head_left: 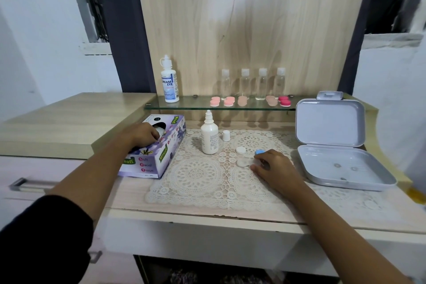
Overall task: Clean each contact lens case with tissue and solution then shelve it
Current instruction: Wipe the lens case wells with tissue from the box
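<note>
My left hand (144,134) is at the opening of the purple tissue box (159,157), fingers curled on a white tissue (160,130). My right hand (273,167) rests on the lace mat, fingers holding the open clear contact lens case (244,162). A white cap (240,150) and a blue cap (260,151) lie just behind the case. The white solution bottle (209,138) stands uncapped on the mat, its small cap (226,135) beside it. Several pink lens cases (228,101) sit on the glass shelf (184,105).
A larger solution bottle (169,80) and several small clear bottles (261,84) stand on the glass shelf. An open grey box (332,145) lies to the right on the desk. A lace mat (207,180) covers the desk middle. A drawer handle (20,183) sticks out at left.
</note>
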The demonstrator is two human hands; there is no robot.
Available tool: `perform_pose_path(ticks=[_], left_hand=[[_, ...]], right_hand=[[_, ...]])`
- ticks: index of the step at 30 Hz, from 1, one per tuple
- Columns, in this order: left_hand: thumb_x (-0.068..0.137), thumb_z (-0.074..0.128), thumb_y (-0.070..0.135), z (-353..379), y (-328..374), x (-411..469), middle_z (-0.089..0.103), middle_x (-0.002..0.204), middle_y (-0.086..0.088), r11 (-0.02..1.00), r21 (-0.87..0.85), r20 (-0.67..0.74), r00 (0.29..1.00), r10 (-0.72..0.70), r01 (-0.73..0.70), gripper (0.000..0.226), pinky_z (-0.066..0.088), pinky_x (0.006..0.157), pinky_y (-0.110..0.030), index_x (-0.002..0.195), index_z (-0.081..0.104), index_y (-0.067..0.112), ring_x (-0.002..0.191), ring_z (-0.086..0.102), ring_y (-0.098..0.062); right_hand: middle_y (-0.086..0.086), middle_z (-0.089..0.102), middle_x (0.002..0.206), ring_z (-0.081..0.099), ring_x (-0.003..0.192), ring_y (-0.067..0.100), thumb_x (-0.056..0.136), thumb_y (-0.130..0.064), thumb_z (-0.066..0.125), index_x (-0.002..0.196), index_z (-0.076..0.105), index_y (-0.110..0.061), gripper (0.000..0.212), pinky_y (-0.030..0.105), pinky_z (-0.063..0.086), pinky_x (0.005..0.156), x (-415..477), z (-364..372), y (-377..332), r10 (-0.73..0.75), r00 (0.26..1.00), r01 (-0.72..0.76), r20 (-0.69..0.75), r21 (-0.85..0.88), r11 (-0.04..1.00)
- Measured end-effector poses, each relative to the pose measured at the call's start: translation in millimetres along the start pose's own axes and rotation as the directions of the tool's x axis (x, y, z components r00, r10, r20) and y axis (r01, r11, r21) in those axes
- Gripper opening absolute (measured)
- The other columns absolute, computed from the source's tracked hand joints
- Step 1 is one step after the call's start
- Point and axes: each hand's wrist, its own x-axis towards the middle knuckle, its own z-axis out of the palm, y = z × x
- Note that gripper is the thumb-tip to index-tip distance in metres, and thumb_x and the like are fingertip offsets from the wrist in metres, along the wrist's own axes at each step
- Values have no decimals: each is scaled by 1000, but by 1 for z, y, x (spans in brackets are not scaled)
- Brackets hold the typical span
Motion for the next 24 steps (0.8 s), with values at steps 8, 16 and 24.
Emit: perform_pose_path(ticks=[8,16,24], left_hand=[[92,51,13,1,-2,-5,64,112,-6,994,-107,-133,991,1,-16,20,37,78,-26,100,69,16,91,51,-18],[92,54,9,-7,-2,-12,63,101,-13,805,-581,-379,916,-134,-123,14,42,71,-31,94,68,10,86,54,-21],[97,42,13,-26,12,-28,56,87,-4,722,-646,-406,913,-51,-247,15,39,61,-25,92,57,12,74,49,-14]], right_hand=[[9,61,101,52,93,23,86,-28,63,107,66,-10,27,26,33,73,0,0,0,1,1000,-1,6,-8,1000],[9,61,105,52,97,22,87,-29,62,111,64,-11,30,26,34,76,0,-1,1,9,1000,-9,22,-8,1000],[9,61,107,51,99,22,88,-30,61,113,64,-12,31,25,34,77,0,-1,1,12,1000,-11,27,-9,1000]])
